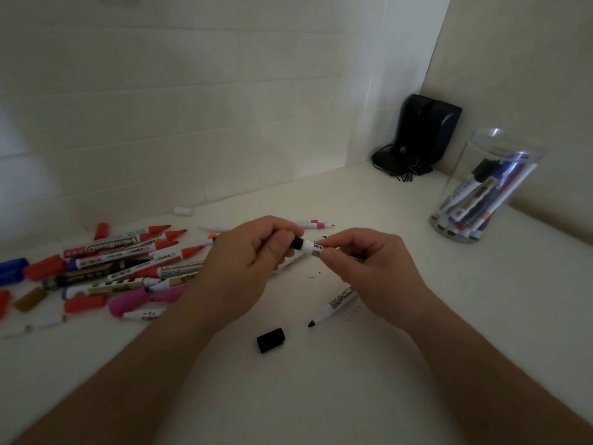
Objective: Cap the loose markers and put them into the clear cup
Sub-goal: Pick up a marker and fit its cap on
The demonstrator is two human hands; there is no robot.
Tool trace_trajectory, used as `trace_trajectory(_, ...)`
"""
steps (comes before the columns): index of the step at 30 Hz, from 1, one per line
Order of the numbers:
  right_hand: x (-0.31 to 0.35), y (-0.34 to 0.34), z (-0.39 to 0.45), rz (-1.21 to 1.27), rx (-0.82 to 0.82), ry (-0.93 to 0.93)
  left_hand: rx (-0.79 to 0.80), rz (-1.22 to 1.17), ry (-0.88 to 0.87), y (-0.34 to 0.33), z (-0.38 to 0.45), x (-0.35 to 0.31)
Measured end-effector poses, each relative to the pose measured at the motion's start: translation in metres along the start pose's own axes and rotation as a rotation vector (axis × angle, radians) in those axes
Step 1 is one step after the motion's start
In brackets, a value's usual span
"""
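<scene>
White table (369, 396); hands (298, 252) hide most of the black-capped marker (306, 245).

Dim white desk (321, 396) meets seemingly tiled wall (192, 107).

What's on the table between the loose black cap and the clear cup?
In the head view, an uncapped black marker lies between the black cap and the clear cup, partly under the right hand; beyond it, bare table.
</scene>
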State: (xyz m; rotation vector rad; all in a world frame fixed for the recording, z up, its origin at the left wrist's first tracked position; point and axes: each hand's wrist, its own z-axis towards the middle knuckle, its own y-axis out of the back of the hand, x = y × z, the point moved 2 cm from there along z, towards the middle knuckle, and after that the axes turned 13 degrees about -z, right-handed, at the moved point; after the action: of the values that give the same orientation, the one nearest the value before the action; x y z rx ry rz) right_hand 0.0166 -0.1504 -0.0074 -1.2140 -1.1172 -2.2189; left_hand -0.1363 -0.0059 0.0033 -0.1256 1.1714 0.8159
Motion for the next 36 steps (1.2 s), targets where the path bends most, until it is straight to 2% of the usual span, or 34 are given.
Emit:
trace_trajectory(3, -0.003, 0.008, -0.004, -0.129, -0.016, 0.037, 0.078, 0.188, -0.043, 0.0, 0.002, 0.001)
trace_trajectory(7, -0.006, 0.01, -0.008, -0.337, 0.048, 0.129, 0.177, 0.398, -0.072, -0.007, 0.0, 0.003)
trace_trajectory(9, -0.003, 0.011, -0.006, -0.482, 0.006, 0.216, 0.167, 0.456, -0.039, -0.01, 0.001, 0.002)
trace_trajectory(11, 0.0, 0.023, -0.004, -0.587, -0.083, 0.281, 0.069, 0.529, 0.05, 0.003, 0.006, 0.002)
trace_trajectory(13, -0.002, 0.044, -0.005, -0.525, -0.201, 0.225, -0.106, 0.504, 0.083, 0.026, 0.008, -0.002)
trace_trajectory(15, -0.005, 0.058, -0.004, -0.384, -0.27, 0.142, -0.194, 0.335, 0.013, 0.038, 0.007, -0.012)
trace_trajectory(18, -0.007, 0.049, -0.001, -0.151, -0.225, 0.094, -0.065, 0.108, 0.047, 0.025, 0.002, -0.025)
trace_trajectory(22, -0.01, 0.039, -0.003, -0.096, -0.128, 0.036, 0.08, 0.115, 0.149, 0.02, -0.019, -0.03)
trace_trajectory(25, -0.016, 0.032, -0.006, -0.115, -0.049, 0.009, 0.149, 0.188, 0.172, 0.028, -0.042, -0.022)
trace_trajectory(28, -0.02, 0.024, -0.007, -0.078, -0.005, -0.002, 0.303, 0.35, 0.157, 0.027, -0.061, -0.016)
trace_trajectory(30, -0.021, 0.02, -0.007, -0.058, 0.006, -0.018, 0.369, 0.44, 0.213, 0.019, -0.067, -0.014)
trace_trajectory(33, -0.022, 0.02, -0.008, -0.044, 0.01, -0.026, 0.427, 0.549, 0.286, 0.006, -0.069, -0.007)
trace_trajectory(36, -0.023, 0.023, -0.008, -0.037, 0.006, -0.033, 0.423, 0.529, 0.275, -0.001, -0.065, -0.004)
